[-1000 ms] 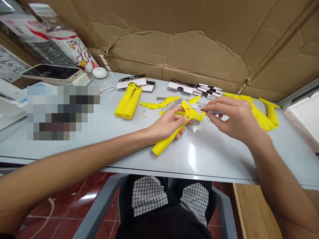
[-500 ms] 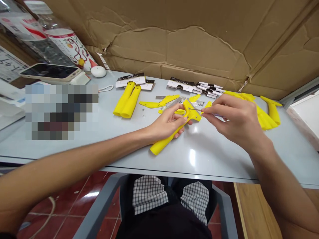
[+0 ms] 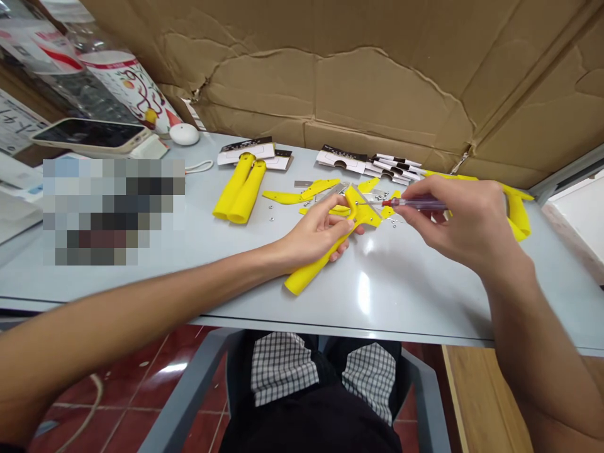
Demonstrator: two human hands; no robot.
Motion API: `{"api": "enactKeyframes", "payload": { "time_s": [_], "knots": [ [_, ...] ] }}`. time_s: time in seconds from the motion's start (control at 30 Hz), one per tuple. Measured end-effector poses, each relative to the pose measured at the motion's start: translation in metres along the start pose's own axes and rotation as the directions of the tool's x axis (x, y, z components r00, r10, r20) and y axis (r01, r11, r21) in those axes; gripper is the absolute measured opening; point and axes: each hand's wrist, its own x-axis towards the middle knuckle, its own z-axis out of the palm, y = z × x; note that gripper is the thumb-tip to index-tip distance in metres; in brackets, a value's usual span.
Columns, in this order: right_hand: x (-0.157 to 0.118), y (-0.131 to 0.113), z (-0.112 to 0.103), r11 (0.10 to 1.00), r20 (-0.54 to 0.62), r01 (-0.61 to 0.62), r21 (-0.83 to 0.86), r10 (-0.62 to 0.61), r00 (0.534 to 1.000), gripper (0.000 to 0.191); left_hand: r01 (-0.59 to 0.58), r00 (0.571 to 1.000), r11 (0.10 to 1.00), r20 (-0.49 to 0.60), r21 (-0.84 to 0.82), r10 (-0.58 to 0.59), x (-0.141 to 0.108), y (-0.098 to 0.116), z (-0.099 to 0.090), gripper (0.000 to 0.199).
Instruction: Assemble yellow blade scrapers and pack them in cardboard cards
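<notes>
My left hand [image 3: 321, 236] is closed around the neck of a yellow plastic scraper [image 3: 306, 270], whose wide head points up and right and carries small screws. In my right hand [image 3: 457, 220] is a screwdriver [image 3: 418, 204] with a clear handle and red collar. Its thin shaft reaches left, with the tip at the upper screw on the scraper's head. Behind the head lie loose yellow plastic pieces [image 3: 283, 197], flat metal blades [image 3: 306, 184] and several small screws and nuts. My left fingers partly hide some of these.
Two yellow handles [image 3: 240, 192] lie left of centre beside folded cards [image 3: 248, 151]. More cards [image 3: 342, 160] sit at the back. Other yellow parts [image 3: 518, 217] lie on the right. A phone [image 3: 92, 134], bottles [image 3: 127, 82] and a blurred-out patch are at left; cardboard [image 3: 377, 82] stands behind.
My right hand has shifted slightly right and back along the screwdriver, so its handle and red collar now show. My left hand and the scraper have stayed nearly still.
</notes>
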Motion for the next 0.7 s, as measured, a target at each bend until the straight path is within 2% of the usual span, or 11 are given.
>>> {"api": "enactKeyframes", "payload": {
  "time_s": [0.17, 0.37, 0.6, 0.7],
  "knots": [
    [-0.005, -0.003, 0.008, 0.997, -0.047, 0.006, -0.078, -0.01, 0.999, 0.008, 0.03, 0.999, 0.999, -0.029, 0.015, -0.03, -0.001, 0.004, 0.002, 0.015],
    [-0.003, -0.005, 0.003, 0.995, 0.084, 0.081, -0.052, -0.077, 0.994, 0.007, 0.052, 0.997, 0.999, -0.06, 0.013, -0.051, -0.003, 0.008, 0.005, 0.017],
    [-0.005, -0.004, -0.002, 0.987, 0.041, 0.045, -0.154, -0.039, 0.998, 0.007, 0.024, 0.999, 1.0, -0.026, 0.014, -0.023, 0.0, 0.003, 0.002, 0.015],
    [-0.003, -0.009, 0.0, 0.989, 0.099, 0.069, -0.135, -0.055, 0.994, 0.013, 0.03, 0.999, 1.0, -0.027, 0.009, -0.029, 0.0, 0.003, 0.002, 0.017]
  ]
}}
